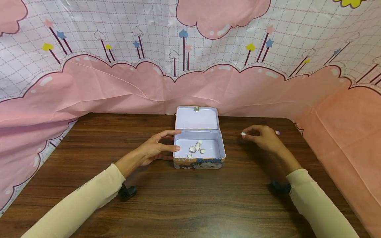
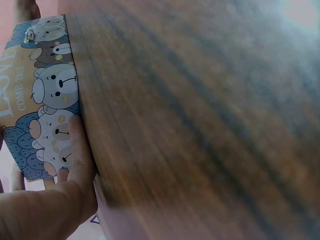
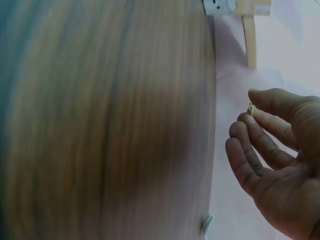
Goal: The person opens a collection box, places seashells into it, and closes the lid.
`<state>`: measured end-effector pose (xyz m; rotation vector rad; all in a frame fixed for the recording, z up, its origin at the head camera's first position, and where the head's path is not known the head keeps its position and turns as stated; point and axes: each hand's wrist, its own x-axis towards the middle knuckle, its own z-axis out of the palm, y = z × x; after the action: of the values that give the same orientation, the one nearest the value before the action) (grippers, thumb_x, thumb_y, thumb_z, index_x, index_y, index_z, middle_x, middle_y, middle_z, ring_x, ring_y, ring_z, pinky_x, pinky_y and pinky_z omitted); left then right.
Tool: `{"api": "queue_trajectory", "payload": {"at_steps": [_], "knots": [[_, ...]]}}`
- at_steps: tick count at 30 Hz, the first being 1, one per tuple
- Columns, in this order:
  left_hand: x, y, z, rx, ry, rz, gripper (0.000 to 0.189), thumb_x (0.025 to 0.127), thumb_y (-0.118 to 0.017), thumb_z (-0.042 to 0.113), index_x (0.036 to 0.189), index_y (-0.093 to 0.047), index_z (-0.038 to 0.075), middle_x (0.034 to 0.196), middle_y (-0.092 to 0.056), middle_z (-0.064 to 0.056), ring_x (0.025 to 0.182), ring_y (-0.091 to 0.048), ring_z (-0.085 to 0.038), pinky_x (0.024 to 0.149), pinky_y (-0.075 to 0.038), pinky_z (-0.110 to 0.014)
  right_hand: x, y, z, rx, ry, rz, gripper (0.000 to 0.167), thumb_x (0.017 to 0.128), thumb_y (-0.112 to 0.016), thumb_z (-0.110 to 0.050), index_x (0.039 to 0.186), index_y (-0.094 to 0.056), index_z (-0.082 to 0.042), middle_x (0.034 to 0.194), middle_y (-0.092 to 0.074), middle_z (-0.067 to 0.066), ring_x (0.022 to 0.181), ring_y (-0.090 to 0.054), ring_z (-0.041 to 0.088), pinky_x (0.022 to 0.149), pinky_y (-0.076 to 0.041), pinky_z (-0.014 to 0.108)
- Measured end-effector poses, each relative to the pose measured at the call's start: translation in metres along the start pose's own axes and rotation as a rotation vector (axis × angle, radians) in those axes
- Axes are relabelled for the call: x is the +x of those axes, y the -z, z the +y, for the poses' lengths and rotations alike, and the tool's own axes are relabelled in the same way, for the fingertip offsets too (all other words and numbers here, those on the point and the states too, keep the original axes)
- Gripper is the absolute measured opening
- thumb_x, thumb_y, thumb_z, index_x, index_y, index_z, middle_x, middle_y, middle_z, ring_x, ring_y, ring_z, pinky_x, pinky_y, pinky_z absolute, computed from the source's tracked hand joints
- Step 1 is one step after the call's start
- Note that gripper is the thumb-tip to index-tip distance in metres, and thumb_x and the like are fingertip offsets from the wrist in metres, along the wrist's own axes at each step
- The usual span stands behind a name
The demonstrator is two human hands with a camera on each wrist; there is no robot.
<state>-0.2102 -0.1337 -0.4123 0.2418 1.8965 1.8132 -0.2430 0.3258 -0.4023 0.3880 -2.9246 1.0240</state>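
On the table stands a lidded tin box (image 1: 197, 163) with its lid (image 1: 197, 118) raised; cartoon bears decorate its outside. Several small white seashells (image 1: 192, 149) lie on its pale inner floor. My left hand (image 1: 150, 147) holds the box at its left side, thumb and forefinger at the rim; in the left wrist view a finger lies along the bear print. To the right of the box, my right hand (image 1: 263, 137) pinches a small white seashell (image 3: 251, 108) between thumb and fingertip, over the table. Another seashell (image 1: 277, 132) lies just beyond that hand.
The dark wooden table (image 1: 184, 205) ends at the back against a pink and white printed cloth (image 1: 119, 96). More pink cloth (image 1: 345, 132) hangs along the right side. Black straps (image 1: 127, 192) show beneath both forearms.
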Motion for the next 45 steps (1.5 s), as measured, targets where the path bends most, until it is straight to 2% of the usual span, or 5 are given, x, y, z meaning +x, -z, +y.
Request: {"api": "queue_trajectory", "payload": {"at_steps": [2, 5, 14, 29, 45], "knots": [[0.000, 0.000, -0.001, -0.001, 0.001, 0.000, 0.077, 0.104, -0.082, 0.009, 0.172, -0.050, 0.024, 0.167, -0.036, -0.025, 0.128, -0.068, -0.031, 0.106, -0.070, -0.054, -0.001, -0.001, -0.005, -0.007, 0.005, 0.004, 0.033, 0.109, -0.079, -0.030, 0.133, -0.080, -0.007, 0.123, -0.084, 0.018, 0.113, -0.080, 0.036, 0.093, -0.066, 0.040], [0.001, 0.000, -0.001, -0.004, 0.001, -0.001, 0.077, 0.104, -0.082, 0.008, 0.171, -0.050, 0.025, 0.167, -0.037, -0.024, 0.128, -0.068, -0.031, 0.106, -0.070, -0.054, -0.003, -0.003, -0.013, -0.010, 0.019, 0.016, 0.031, 0.108, -0.080, -0.029, 0.132, -0.082, -0.009, 0.120, -0.085, 0.015, 0.111, -0.080, 0.033, 0.088, -0.062, 0.028], [0.002, 0.001, -0.002, -0.006, 0.008, 0.003, 0.077, 0.103, -0.083, 0.008, 0.170, -0.051, 0.027, 0.167, -0.038, -0.023, 0.127, -0.068, -0.031, 0.104, -0.071, -0.054, -0.005, -0.009, -0.034, 0.051, 0.098, 0.015, 0.031, 0.108, -0.080, -0.027, 0.132, -0.082, -0.008, 0.117, -0.085, 0.014, 0.107, -0.079, 0.029, 0.084, -0.060, 0.017], [0.002, 0.001, -0.002, -0.009, 0.004, -0.003, 0.077, 0.103, -0.083, 0.008, 0.171, -0.051, 0.026, 0.167, -0.036, -0.024, 0.128, -0.068, -0.031, 0.106, -0.070, -0.054, 0.002, -0.024, -0.070, 0.097, 0.141, 0.045, 0.028, 0.106, -0.083, -0.027, 0.129, -0.083, -0.011, 0.118, -0.085, 0.011, 0.102, -0.076, 0.024, 0.083, -0.061, 0.019], [0.003, 0.001, -0.002, -0.019, 0.008, 0.004, 0.077, 0.103, -0.082, 0.006, 0.170, -0.051, 0.027, 0.167, -0.037, -0.023, 0.129, -0.067, -0.032, 0.105, -0.071, -0.055, 0.010, -0.041, -0.105, 0.153, 0.185, 0.012, 0.025, 0.104, -0.084, -0.022, 0.127, -0.084, -0.011, 0.115, -0.084, 0.008, 0.103, -0.076, 0.022, 0.088, -0.064, 0.026]]}}
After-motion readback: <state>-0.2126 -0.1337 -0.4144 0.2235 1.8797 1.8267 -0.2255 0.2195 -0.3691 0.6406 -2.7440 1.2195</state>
